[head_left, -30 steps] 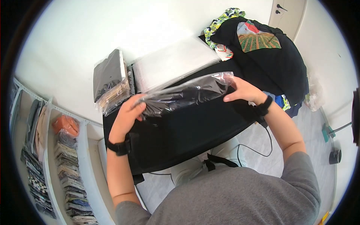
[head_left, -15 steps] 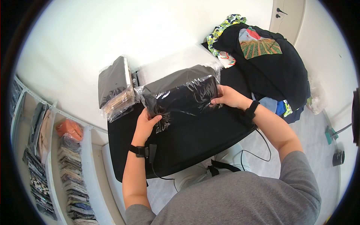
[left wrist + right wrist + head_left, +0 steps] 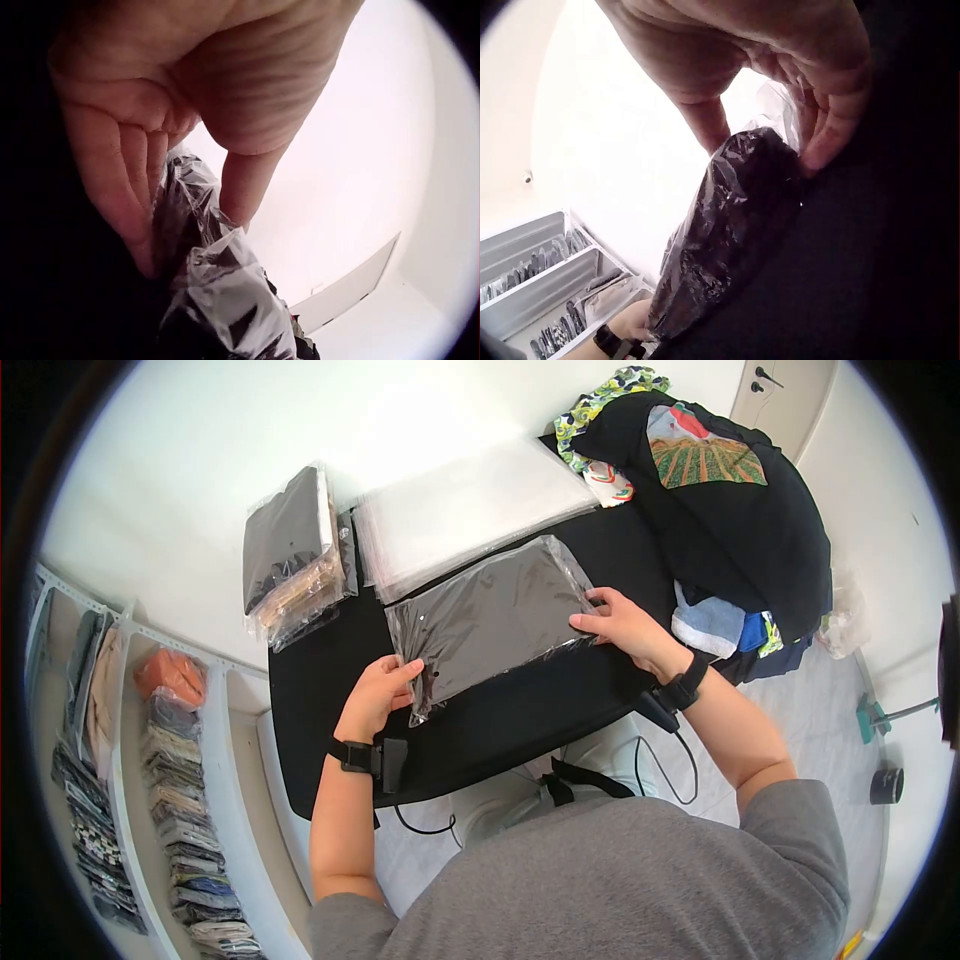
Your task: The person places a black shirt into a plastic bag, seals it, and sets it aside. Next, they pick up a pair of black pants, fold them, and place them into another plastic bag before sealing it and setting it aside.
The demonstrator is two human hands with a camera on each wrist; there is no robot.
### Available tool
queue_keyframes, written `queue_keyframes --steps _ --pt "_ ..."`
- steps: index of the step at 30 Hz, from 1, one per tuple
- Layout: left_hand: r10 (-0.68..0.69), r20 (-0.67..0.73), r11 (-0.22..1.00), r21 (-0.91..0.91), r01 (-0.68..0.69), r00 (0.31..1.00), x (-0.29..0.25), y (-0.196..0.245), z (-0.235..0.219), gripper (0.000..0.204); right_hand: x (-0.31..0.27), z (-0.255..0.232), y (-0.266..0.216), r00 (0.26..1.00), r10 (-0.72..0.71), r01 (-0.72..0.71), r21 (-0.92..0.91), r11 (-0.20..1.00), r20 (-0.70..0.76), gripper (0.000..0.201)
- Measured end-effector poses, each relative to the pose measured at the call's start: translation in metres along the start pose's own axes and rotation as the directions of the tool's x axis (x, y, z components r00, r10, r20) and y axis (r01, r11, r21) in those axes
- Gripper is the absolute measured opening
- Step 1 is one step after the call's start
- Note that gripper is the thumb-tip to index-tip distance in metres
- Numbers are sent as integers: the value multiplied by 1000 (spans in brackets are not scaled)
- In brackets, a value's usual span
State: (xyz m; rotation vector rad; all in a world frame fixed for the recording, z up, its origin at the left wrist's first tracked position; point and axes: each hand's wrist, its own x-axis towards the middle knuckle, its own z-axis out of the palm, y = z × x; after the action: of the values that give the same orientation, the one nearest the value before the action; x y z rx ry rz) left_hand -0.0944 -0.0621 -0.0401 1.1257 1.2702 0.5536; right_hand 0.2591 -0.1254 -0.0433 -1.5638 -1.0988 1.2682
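A dark folded item in a clear plastic bag (image 3: 495, 615) lies low over the black-covered table, its broad face up. At its near left corner my left hand (image 3: 378, 695) pinches the bag between thumb and fingers. The right hand (image 3: 635, 630) grips the bag's right edge, thumb on top. In the left wrist view, the left hand (image 3: 202, 97) has crinkled plastic (image 3: 225, 292) between thumb and fingers. The right wrist view shows the right hand (image 3: 772, 67) holding the bag's end (image 3: 735, 187) likewise.
Clear flat bags (image 3: 470, 510) are stacked at the table's back. Bagged dark items (image 3: 290, 545) are piled at the back left. A heap of clothes (image 3: 740, 530) covers the right end. Shelves (image 3: 225, 760) of bagged garments stand at the left; a cable (image 3: 690, 785) hangs by the near edge.
The bagged item has gone from a raised, tilted pose to lying flatter and lower, with its broad face showing. Both hands have moved with it and keep hold of its ends.
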Motion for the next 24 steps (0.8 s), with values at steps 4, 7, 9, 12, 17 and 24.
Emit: queue_keyframes --steps 4,7,9,12,17,24 --pt "28 18 999 21 -28 999 -2 -1 6 33 -9 0 9 998 -42 45 56 997 -43 66" --pt "53 -1 994 92 -53 999 -3 -2 7 38 -13 1 10 995 -32 31 -17 999 -89 54" --pt "44 9 996 79 -45 999 -3 0 7 35 -10 0 12 998 -10 11 20 1000 -57 49" --pt "-50 180 906 -405 121 982 5 -4 -7 36 -10 0 11 999 18 -16 78 997 -27 38" --pt "-28 177 819 -560 124 984 -4 17 18 33 -10 3 12 997 47 -39 126 991 -59 33" --pt "-5 207 927 -365 83 978 3 11 23 34 -11 -4 16 998 58 -52 216 975 -24 30"
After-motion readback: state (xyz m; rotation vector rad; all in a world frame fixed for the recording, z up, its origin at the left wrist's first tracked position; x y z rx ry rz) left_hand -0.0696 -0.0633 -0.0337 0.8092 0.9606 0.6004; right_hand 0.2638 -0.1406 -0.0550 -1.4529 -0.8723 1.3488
